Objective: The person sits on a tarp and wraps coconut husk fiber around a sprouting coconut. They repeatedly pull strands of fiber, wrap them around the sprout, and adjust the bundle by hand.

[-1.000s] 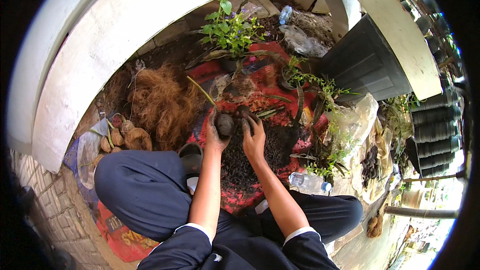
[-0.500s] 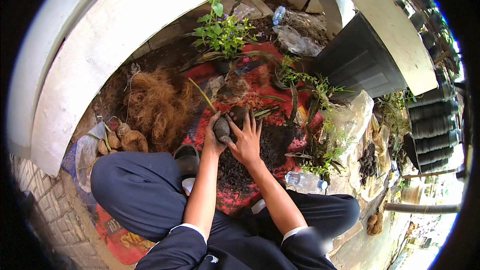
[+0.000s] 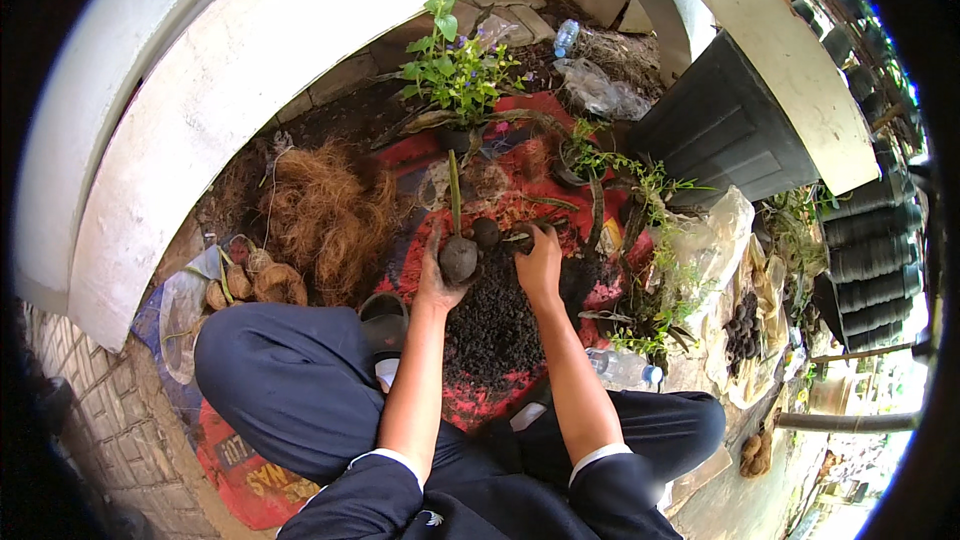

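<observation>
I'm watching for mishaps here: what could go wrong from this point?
The dark ball in the left hand could slip onto the loose soil below, since that hand only seems to cup it. Its upright green stalk might bend if knocked. The clear plastic bottle, lying beside the right knee, may get nudged by it.

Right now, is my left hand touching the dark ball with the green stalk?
Touching: head view shows your left hand cupping the dark ball from the left.

Here's the ball (image 3: 459,261), matt and earthy, fairly smooth! Rough, crumbly soil (image 3: 490,340) below it, coarse wiry fibre (image 3: 325,220) over there, clear glossy plastic on the bottle (image 3: 622,368), dull black plastic on the pot (image 3: 722,125), matt cloth trousers (image 3: 285,365).
</observation>
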`<action>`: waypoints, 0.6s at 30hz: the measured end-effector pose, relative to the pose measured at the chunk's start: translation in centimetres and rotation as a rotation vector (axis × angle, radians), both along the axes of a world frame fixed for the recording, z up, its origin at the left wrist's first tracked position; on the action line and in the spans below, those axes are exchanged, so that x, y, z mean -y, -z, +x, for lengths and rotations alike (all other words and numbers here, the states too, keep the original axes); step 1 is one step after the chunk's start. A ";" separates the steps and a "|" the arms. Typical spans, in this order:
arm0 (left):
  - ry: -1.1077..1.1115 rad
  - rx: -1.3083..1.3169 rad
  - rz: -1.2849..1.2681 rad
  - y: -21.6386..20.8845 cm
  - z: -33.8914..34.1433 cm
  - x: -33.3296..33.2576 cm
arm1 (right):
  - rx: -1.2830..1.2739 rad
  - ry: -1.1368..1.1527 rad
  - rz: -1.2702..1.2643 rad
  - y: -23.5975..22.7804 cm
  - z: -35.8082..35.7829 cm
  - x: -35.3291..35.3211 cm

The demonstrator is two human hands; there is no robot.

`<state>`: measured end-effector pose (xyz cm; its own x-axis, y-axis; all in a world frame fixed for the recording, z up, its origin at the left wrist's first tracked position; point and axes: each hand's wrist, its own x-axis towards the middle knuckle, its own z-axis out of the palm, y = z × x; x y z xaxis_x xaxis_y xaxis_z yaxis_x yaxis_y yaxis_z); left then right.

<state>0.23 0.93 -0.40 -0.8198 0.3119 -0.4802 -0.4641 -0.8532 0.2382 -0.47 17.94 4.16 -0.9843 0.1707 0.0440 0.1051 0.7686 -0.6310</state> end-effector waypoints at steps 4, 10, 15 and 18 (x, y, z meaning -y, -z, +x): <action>-0.074 0.011 0.118 0.0 0.3 0.0 | -0.072 -0.105 -0.055 -0.6 0.0 1.2; -0.056 -0.092 -0.097 2.4 -0.9 -0.5 | -0.264 -0.144 -0.055 -0.5 1.8 3.6; -0.126 -0.110 0.142 2.0 -0.2 -0.7 | -0.061 0.146 -0.356 0.3 1.3 3.3; -0.079 -0.151 -0.209 1.2 -0.2 -0.8 | 0.277 0.275 -0.226 1.0 0.9 1.5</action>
